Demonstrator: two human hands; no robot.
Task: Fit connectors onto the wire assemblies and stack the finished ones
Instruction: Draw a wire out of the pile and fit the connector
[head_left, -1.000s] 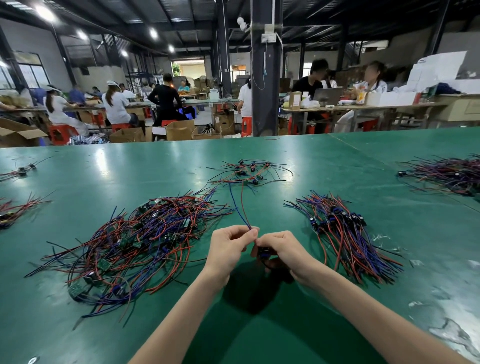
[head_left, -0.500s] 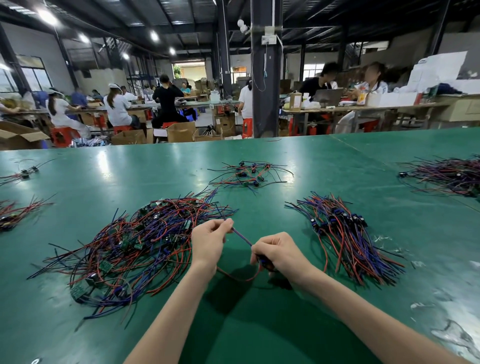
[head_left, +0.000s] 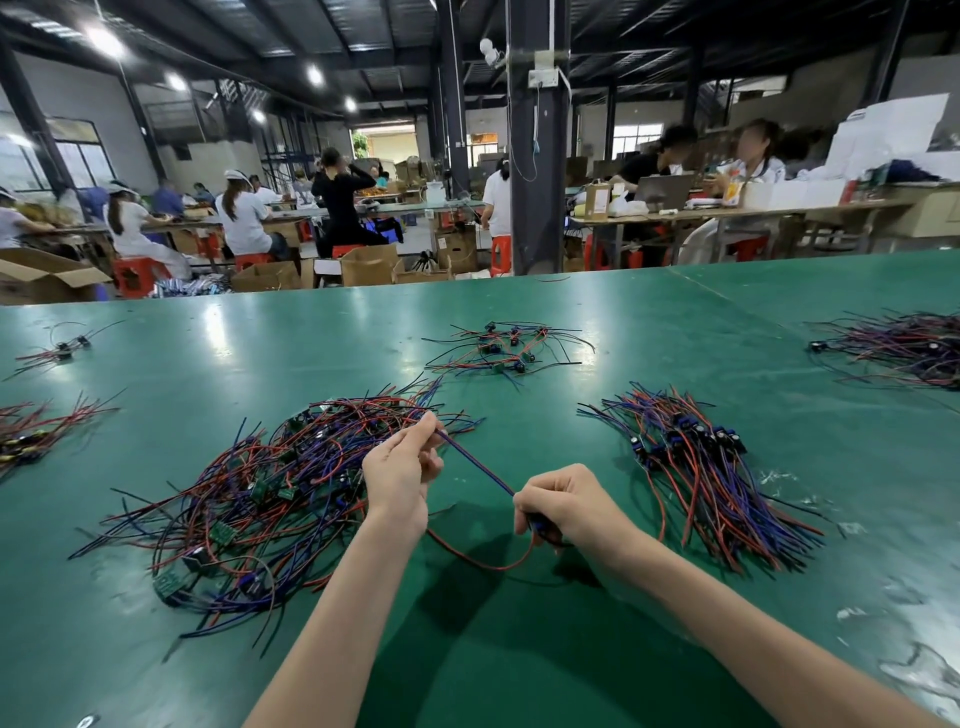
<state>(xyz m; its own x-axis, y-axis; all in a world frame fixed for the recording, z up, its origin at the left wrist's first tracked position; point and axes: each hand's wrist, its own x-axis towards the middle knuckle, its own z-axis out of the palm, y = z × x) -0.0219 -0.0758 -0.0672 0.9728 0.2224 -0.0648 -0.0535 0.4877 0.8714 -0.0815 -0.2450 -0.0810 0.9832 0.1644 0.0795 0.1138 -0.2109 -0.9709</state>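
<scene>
Green table (head_left: 649, 322): left hand (head_left: 397, 475), right hand (head_left: 563, 506) pinch wire assembly (head_left: 480, 470) (blue-red).

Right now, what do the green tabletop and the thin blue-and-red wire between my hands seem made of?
Green tabletop: probably rubber or vinyl matting, smooth semi-gloss; lamp glare smears across it. Thin blue-and-red wire: likely plastic insulation, flexible; its red strand sags in a loop.

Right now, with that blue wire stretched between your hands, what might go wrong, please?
The thin blue wire is drawn straight between the left hand and right hand; a harder pull might strain its end gripped in the right hand. The left hand is beside the tangled heap of red and blue wires, so loose strands may snag.
</scene>
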